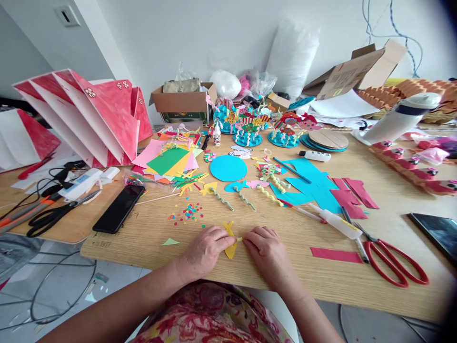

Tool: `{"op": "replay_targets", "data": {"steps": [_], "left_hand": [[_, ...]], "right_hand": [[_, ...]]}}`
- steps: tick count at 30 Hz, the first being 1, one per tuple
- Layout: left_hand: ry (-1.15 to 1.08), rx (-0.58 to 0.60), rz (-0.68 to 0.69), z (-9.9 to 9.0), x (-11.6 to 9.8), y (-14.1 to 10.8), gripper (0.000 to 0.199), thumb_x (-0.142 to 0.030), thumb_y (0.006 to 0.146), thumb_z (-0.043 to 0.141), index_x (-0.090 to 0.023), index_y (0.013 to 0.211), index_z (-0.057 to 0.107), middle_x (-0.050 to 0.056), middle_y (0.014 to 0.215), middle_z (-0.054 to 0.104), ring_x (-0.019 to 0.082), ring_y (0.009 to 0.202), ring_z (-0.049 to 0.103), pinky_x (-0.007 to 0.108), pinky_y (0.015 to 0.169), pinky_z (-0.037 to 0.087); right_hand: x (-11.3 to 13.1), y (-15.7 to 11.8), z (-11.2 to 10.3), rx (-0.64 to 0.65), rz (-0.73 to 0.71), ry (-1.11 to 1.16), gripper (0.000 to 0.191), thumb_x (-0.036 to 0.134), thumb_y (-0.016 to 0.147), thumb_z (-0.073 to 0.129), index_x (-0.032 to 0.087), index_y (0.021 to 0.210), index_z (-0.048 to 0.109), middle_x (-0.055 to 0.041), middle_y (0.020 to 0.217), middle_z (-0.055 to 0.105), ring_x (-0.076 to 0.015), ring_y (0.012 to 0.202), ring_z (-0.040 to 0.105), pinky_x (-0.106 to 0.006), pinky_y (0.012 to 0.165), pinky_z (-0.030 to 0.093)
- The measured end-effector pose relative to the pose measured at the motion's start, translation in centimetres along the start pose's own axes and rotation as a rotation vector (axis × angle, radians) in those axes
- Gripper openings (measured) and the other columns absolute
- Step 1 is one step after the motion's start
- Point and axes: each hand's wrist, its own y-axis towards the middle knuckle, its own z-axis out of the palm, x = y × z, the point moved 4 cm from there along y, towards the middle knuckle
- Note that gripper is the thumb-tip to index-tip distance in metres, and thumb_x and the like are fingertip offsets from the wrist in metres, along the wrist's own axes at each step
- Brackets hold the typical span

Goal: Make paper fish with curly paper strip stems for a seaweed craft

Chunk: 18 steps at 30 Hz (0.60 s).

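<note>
At the table's near edge lies a yellow paper fish (230, 249), its forked tail pointing away from me. My left hand (203, 250) is closed on its left side, with thumb and fingertips pressed against the paper. My right hand (266, 252) pinches a short pale yellow strip (239, 239) whose other end touches the fish; whether it is stuck on I cannot tell. Beyond my hands lie a green twisted strip (223, 200) by another yellow fish (208, 188), and a blue paper fish (237, 186) with a second twisted strip. A pale green scrap (170, 242) lies left of my left hand.
Confetti dots (189, 212), a blue disc (228, 168) and coloured paper (167, 162) lie beyond. Red-handled scissors (391, 262), a glue bottle (339, 223) and a red strip (335, 255) are at right. A black phone (119, 209) is at left. Finished blue-based crafts (247, 138) stand behind.
</note>
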Motion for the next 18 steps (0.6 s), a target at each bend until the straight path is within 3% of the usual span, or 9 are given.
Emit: {"op": "replay_targets", "data": {"steps": [10,18], "left_hand": [[-0.022,-0.005,-0.004,0.35,0.12,-0.01,0.025,-0.016,0.090,0.041,-0.016,0.106,0.061,0.005,0.091,0.059,0.017,0.089,0.049,0.029,0.080,0.043],[0.042,0.101,-0.021,-0.16,-0.22,0.66,0.024,-0.021,0.090,0.042,-0.017,0.103,0.063,0.005,0.090,0.054,0.018,0.090,0.046,0.030,0.080,0.042]], "right_hand": [[0.10,-0.01,-0.05,-0.003,-0.010,-0.022,0.020,0.019,0.084,0.051,0.019,0.071,0.065,-0.0021,0.067,0.059,-0.0157,0.069,0.052,-0.026,0.065,0.033],[0.20,0.05,-0.35,0.024,0.009,0.002,0.018,0.020,0.084,0.051,0.020,0.074,0.065,-0.0026,0.070,0.061,-0.0156,0.071,0.054,-0.027,0.067,0.034]]}}
